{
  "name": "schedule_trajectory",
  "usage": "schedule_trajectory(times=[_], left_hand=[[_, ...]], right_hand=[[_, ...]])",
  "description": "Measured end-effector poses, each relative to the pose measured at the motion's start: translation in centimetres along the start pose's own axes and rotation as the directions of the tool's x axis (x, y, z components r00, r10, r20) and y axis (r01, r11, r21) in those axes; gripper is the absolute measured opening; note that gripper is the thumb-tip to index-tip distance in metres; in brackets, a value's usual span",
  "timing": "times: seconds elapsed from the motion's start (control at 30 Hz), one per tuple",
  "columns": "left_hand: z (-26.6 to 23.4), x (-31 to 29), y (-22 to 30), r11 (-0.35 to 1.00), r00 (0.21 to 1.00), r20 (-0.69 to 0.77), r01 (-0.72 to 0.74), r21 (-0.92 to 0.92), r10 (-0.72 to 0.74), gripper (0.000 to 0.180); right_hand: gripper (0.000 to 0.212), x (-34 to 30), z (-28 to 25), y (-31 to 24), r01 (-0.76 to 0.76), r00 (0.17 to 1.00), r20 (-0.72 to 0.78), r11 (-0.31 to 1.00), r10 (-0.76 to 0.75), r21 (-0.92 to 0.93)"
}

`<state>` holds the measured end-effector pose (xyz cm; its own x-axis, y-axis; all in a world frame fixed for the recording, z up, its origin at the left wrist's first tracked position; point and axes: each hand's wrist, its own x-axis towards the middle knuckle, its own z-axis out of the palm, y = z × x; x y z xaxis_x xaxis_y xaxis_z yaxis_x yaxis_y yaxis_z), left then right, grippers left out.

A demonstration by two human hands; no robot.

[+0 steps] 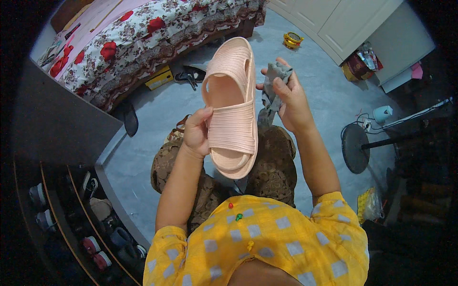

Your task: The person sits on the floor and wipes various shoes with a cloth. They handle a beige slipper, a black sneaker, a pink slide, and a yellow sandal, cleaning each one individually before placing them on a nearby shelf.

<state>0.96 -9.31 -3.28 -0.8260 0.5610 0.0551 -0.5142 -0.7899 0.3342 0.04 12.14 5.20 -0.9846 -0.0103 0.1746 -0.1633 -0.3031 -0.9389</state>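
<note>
While I stand over the grey floor (pixel 324 90), my left hand (pixel 196 133) is closed on the side of a peach ribbed slide sandal (pixel 231 107), thumb across its wide strap, holding it upright in front of me with the toe pointing up. The sandal rises well above that grip. Just to its right, my right hand (pixel 291 102) is clenched around a crumpled grey cloth (pixel 274 83), close beside the sandal's edge.
</note>
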Motion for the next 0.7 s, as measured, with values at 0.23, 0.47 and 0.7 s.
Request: schedule_trajectory(times=[0.23,0.47,0.7], left_hand=[[1.4,-0.3,-0.6,0.994,1.0,0.001,0.028,0.109,-0.028,0.052],[0.7,0.4,-1.1,0.959,0.979,-0.196,0.003,0.282,0.055,0.048],[1.9,0.3,-2.0,0.955,0.979,-0.201,0.097,0.281,-0.04,0.048]], right_hand=[[0.033,-1.4,1.0,0.7,0.211,0.977,0.049,0.906,-0.208,-0.368],[0.033,-2.8,1.1,1.6,0.422,0.901,0.296,0.794,-0.316,-0.438],[0.026,-0.9,2.0,1.9,0.526,0.846,0.246,0.669,-0.473,-0.526]])
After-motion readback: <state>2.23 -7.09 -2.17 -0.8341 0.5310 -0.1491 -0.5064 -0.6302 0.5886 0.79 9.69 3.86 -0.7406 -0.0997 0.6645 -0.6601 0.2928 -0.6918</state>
